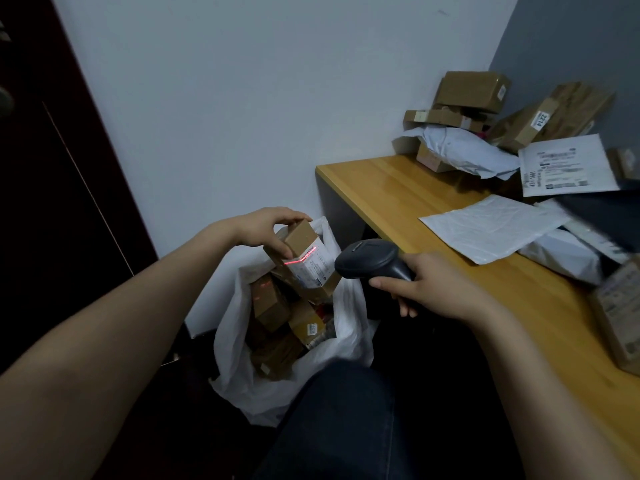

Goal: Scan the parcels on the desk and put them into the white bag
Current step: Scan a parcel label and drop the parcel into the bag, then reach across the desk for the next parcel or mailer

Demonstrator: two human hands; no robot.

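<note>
Parcel pinched at its far end by the left hand, above the white bag. Right hand grips the scanner, red line across the label.

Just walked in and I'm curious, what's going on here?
A person is scanning parcels. The left grip holds a small cardboard parcel above the open white bag, which already holds several boxes. The right grip aims a dark handheld scanner at it, its red line crossing the label. More parcels wait on the wooden desk.
</note>
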